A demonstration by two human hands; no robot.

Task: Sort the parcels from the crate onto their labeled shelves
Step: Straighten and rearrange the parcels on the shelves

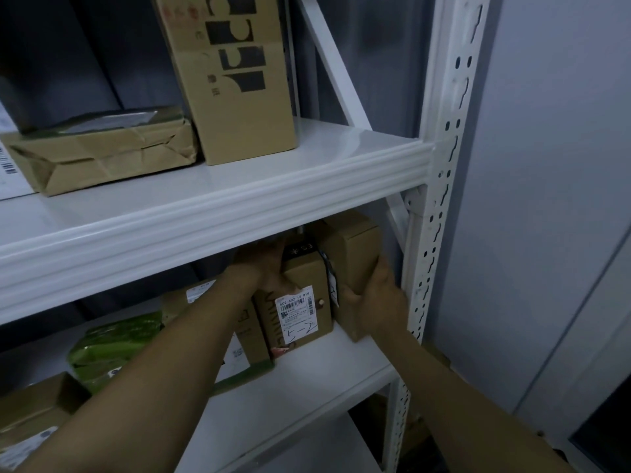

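Head-worn camera looks forward and down, close to the shelves (239,206).

- The labelled parcel (300,302): brown carton, white barcode label marked "5-2", upright on the lower shelf (324,367).
- The plain parcel (355,254): brown carton, tilted, just right of the labelled parcel.

Left hand (264,264) half behind the shelf beam (205,227), perhaps on the labelled box (307,273).
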